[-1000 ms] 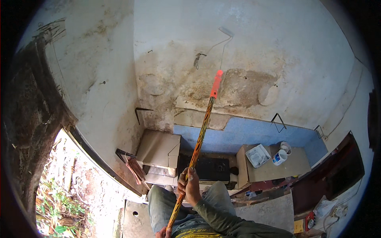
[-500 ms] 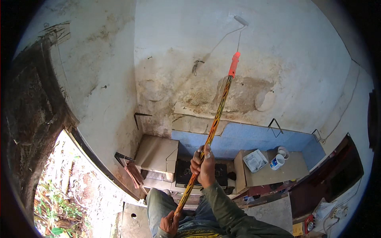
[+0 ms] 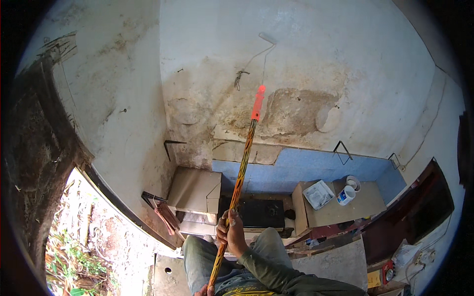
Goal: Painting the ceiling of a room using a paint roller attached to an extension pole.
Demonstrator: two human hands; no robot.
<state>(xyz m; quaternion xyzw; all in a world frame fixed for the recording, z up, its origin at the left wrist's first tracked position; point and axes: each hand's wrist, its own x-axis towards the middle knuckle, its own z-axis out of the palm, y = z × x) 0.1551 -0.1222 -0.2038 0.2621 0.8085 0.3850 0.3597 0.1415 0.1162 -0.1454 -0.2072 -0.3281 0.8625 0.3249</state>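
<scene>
My right hand (image 3: 232, 232) is closed around a long orange, yellow and black patterned pole (image 3: 243, 167), midway along the part in view. At the lower edge my left hand (image 3: 205, 290) grips the same pole lower down, partly out of frame. The pole slants up to a red plastic end piece (image 3: 257, 102), with a thin wire frame above it carrying a white paint roller (image 3: 267, 38). The roller lies against the white back wall (image 3: 311, 44). Below and right of it the wall is stained and peeling, and a dark knotted cord (image 3: 239, 79) hangs there.
Below are blue tiles (image 3: 316, 172), a black stove (image 3: 261, 212) and worn cabinets (image 3: 192, 192). A white tray (image 3: 318, 194) and white buckets (image 3: 346, 196) sit on the right counter. A doorway (image 3: 84, 227) opens onto plants at lower left. Black metal brackets (image 3: 342, 153) project from the walls.
Over the last second the roller rose up and right, then came back down and leftward, now left of where it began. My hands moved up and back down with the pole.
</scene>
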